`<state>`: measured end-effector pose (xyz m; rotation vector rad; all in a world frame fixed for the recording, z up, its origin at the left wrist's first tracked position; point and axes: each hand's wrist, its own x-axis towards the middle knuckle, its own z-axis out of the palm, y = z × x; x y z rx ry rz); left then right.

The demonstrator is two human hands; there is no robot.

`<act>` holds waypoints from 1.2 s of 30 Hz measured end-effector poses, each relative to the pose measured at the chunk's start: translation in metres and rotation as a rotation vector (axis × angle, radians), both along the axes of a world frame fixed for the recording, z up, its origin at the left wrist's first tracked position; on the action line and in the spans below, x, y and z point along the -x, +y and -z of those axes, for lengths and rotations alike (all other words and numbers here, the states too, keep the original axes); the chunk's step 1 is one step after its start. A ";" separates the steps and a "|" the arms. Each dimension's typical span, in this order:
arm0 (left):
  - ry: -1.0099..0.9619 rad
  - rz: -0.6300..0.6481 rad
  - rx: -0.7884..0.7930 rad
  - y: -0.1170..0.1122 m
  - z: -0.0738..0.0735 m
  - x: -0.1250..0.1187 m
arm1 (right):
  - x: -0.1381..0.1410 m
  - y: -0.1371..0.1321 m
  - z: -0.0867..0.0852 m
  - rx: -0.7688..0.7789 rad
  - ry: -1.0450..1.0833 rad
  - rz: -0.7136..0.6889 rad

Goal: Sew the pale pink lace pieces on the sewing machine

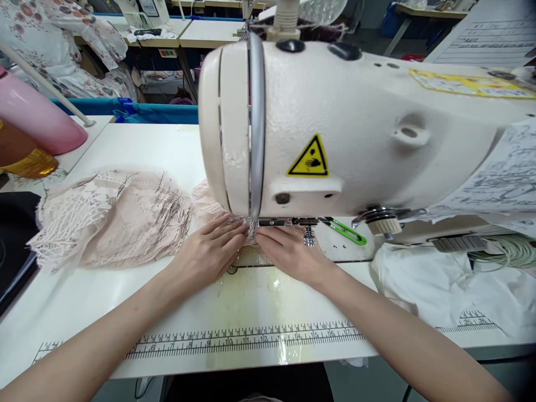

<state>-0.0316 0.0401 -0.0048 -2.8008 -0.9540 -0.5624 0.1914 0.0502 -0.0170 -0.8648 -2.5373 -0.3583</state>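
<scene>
My left hand (211, 245) lies flat with fingers stretched out, pressing pale pink lace fabric (138, 223) onto the sewing machine bed. Its fingertips are close to the presser foot area, under the head of the sewing machine (355, 128). From the other side, my right hand (293, 254) reaches in, fingers extended and lying flat; the machine head hides part of them. A narrow strip of the lace shows between the two hands, touched by both. The needle tip cannot be made out. Most of the lace lies bunched to the left of my left hand.
Green thread snips (345, 231) rest behind my right wrist. White cloth (419, 279) and coiled pale cord (511, 250) are at the right. A printed ruler (247, 339) runs along the table's front edge. Thread cones (42, 114) stand at the left; a floral garment (79, 44) lies beyond.
</scene>
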 end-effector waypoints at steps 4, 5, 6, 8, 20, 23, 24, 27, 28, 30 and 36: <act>-0.016 -0.018 -0.003 0.001 0.001 -0.001 | 0.007 -0.003 0.007 0.032 0.051 0.009; -0.020 -0.022 -0.009 0.000 0.002 -0.001 | 0.008 -0.004 0.008 0.024 0.062 0.010; -0.022 -0.025 -0.021 0.000 0.003 -0.001 | 0.009 -0.005 0.008 0.016 0.069 0.005; -0.021 -0.028 -0.051 0.000 0.004 -0.001 | 0.009 -0.005 0.007 0.001 0.074 -0.009; -0.015 -0.041 -0.036 -0.001 0.005 0.001 | 0.008 -0.006 0.003 0.013 0.053 -0.036; -0.006 -0.055 -0.056 -0.002 0.004 0.000 | 0.009 -0.006 0.005 0.004 0.052 -0.033; -0.003 -0.060 -0.064 -0.002 0.004 -0.001 | 0.009 -0.006 0.005 0.001 0.051 -0.032; -0.003 -0.081 -0.098 -0.005 0.005 -0.006 | 0.008 -0.005 0.004 0.004 0.048 -0.023; -0.006 -0.090 -0.109 -0.006 0.005 -0.007 | 0.007 -0.005 0.003 0.011 0.043 -0.022; -0.008 -0.108 -0.126 -0.008 0.006 -0.010 | 0.004 -0.004 0.001 0.015 0.031 -0.021; -0.006 -0.132 -0.115 -0.012 0.005 -0.017 | -0.004 -0.003 -0.002 -0.006 0.001 0.059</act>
